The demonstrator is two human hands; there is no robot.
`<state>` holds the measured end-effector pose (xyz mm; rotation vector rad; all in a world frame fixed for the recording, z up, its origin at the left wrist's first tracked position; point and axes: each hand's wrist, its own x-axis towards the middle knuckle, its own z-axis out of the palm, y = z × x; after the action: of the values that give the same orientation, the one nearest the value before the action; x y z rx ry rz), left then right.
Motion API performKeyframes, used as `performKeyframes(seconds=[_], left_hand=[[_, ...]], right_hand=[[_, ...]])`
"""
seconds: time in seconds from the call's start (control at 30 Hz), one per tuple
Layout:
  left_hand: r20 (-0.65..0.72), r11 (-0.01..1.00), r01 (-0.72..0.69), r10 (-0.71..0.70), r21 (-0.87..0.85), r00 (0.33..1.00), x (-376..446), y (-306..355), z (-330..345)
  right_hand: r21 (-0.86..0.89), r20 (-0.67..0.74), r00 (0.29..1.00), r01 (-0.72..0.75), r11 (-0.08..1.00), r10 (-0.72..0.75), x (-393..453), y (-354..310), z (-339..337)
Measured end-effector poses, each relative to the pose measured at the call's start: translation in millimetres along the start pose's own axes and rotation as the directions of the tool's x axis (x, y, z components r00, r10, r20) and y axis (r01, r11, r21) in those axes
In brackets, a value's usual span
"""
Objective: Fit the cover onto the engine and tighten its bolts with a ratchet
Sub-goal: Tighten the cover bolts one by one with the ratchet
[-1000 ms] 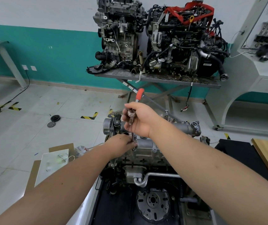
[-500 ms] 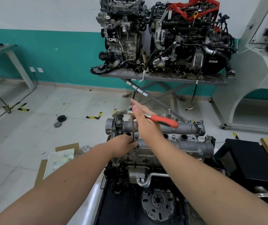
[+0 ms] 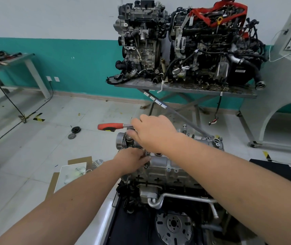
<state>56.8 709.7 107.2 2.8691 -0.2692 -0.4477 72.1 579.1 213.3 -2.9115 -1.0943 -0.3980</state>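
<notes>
My right hand (image 3: 154, 132) grips the ratchet (image 3: 113, 126) at its head, red handle pointing left. My left hand (image 3: 132, 160) pinches the extension shaft against the silver cover (image 3: 166, 165), seated atop the engine (image 3: 159, 181).

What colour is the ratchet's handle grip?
Red-orange, with a dark patch underneath; the ratchet handle shows in the head view, sticking out left of the right hand.

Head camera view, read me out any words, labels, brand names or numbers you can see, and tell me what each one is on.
No text can be read here.
White stickers on the lift table's crossed strut: too small to read.
White label on the black engine housing: blurred.
Ratchet, cover and cardboard sheet: no visible lettering.
</notes>
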Motion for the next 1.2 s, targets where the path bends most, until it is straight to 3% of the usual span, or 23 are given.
performKeyframes(seconds=[0.07, 0.17, 0.33, 0.4, 0.5, 0.57, 0.7, 0.87, 0.93, 1.07, 1.2], left_hand=[[0.018, 1.0, -0.015, 0.016, -0.026, 1.0, 0, -2, -1], [0.036, 0.995, -0.042, 0.045, -0.095, 0.998, -1, -5, 0], [0.066, 0.988, -0.099, 0.108, -0.119, 0.992, 6, -11, -2], [0.099, 0.984, -0.138, 0.15, -0.114, 0.984, 11, -14, -6], [0.148, 0.98, -0.177, 0.189, -0.09, 0.971, 19, -17, -11], [0.15, 0.976, -0.208, 0.216, -0.07, 0.965, 23, -19, -11], [0.122, 0.956, -0.284, 0.292, -0.08, 0.949, 33, -27, -8], [0.129, 0.95, -0.302, 0.311, -0.082, 0.942, 37, -29, -5], [0.111, 0.953, -0.294, 0.301, -0.069, 0.947, 36, -28, -3], [0.075, 0.968, -0.235, 0.242, -0.094, 0.967, 28, -25, -3], [0.074, 0.978, -0.186, 0.193, -0.098, 0.978, 21, -21, -3]], right_hand=[[0.094, 0.148, 0.989, -0.015, 0.995, 0.001, 8, 1, -9], [0.406, 0.253, 0.967, -0.071, 0.911, -0.037, 11, -1, -16], [0.776, 0.4, 0.916, -0.358, 0.519, 0.034, 10, -1, -10], [0.842, 0.401, 0.913, -0.398, 0.366, 0.071, 11, 1, -4], [0.875, 0.399, 0.904, -0.426, 0.232, 0.154, 14, 2, 4], [0.88, 0.388, 0.901, -0.425, 0.211, 0.196, 15, 3, 7], [0.866, 0.324, 0.899, -0.407, 0.29, 0.295, 14, 6, 9], [0.878, 0.296, 0.848, -0.423, 0.225, 0.439, 18, -3, 9], [0.907, 0.337, 0.804, -0.417, 0.063, 0.49, 20, -6, 10], [0.846, 0.509, 0.664, -0.269, -0.46, 0.547, 21, -15, 15], [0.629, 0.547, 0.703, 0.015, -0.777, 0.456, 12, -16, 19]])
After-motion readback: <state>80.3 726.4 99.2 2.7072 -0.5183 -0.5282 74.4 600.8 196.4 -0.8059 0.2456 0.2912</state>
